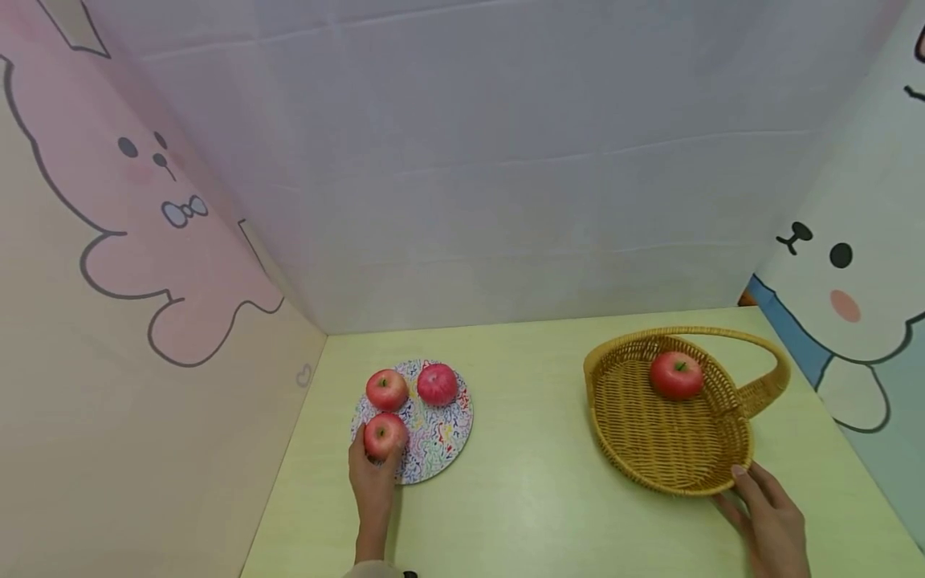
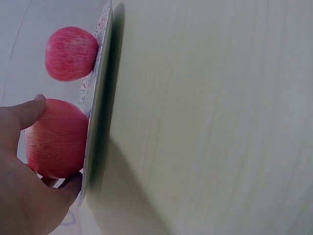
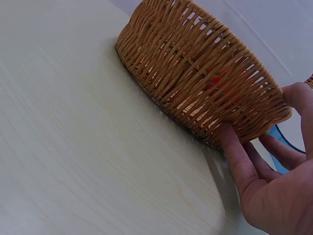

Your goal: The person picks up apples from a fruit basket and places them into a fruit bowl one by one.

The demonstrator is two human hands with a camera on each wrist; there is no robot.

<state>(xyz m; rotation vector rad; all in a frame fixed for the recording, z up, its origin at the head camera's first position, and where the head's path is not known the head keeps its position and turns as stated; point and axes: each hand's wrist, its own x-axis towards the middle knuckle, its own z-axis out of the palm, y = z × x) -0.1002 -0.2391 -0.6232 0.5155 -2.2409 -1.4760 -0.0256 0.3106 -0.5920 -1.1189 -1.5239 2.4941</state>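
My left hand [image 1: 372, 474] has its fingers and thumb around a red apple [image 1: 385, 436] at the near left of a round patterned plate [image 1: 436, 453]. In the left wrist view this apple [image 2: 57, 139] sits against the plate's face, with the thumb on one side and fingertips on the other. Two more fruits lie on the plate: a red apple [image 1: 386, 390] behind the held one and a deeper pink-red fruit [image 1: 437, 384] to its right. My right hand [image 1: 769, 514] grips the near right edge of a wicker basket [image 1: 650, 433], which holds one red apple [image 1: 676, 375].
The basket's arched handle [image 1: 766, 389] sticks out to the right. All of this stands on a pale wooden table [image 1: 527, 449]. A white cloth [image 1: 506, 201] hangs behind it, and panels with cartoon animals [image 1: 181, 265] flank both sides.
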